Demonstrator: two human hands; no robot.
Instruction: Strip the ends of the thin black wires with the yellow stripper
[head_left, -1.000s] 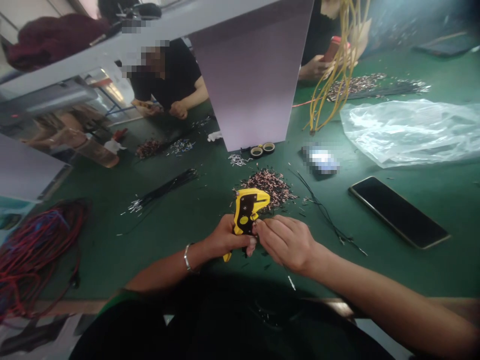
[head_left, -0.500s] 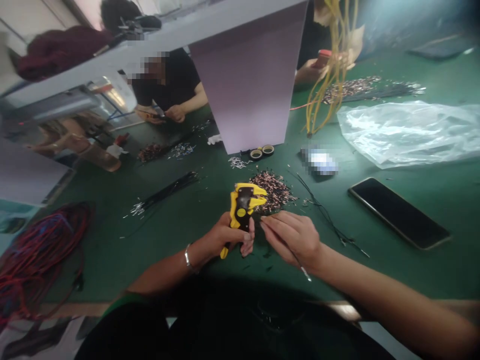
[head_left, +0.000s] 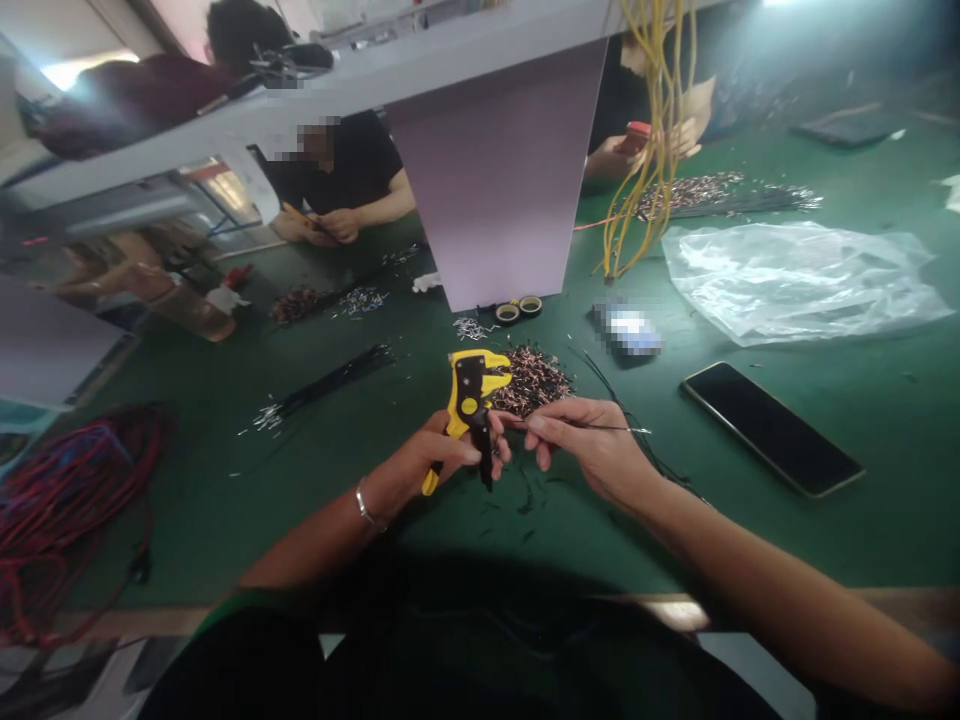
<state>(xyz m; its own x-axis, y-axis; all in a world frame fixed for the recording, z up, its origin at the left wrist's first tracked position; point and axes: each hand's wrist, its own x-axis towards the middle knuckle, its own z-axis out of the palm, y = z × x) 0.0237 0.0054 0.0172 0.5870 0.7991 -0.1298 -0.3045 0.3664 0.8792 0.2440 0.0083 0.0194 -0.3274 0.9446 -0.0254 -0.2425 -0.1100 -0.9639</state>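
Note:
My left hand (head_left: pixel 450 447) is wrapped round the handles of a yellow and black wire stripper (head_left: pixel 469 390), whose jaws point right. Between the fingertips of my right hand (head_left: pixel 589 437) is a thin black wire (head_left: pixel 611 428), lying roughly level, its bright tip sticking out to the right. The wire's left end is near the left fingers, below the stripper's jaws; whether they touch it I cannot tell. Just behind both hands lies a heap of short black and copper wire scraps (head_left: pixel 536 380). A few loose black wires (head_left: pixel 611 380) lie beyond my right hand.
A phone (head_left: pixel 772 428) and a clear plastic bag (head_left: pixel 795 275) lie to the right. Two tape rolls (head_left: pixel 519 309) stand by the panel (head_left: pixel 499 180). Left are a black wire bundle (head_left: pixel 330 382) and red cable coils (head_left: pixel 75 490). Co-workers sit across the green table (head_left: pixel 300 540).
The wire in my right hand has swung from slanting down toward me to nearly level. The stripper's handles have spread apart, and the right fingertips have come closer to the left fingers.

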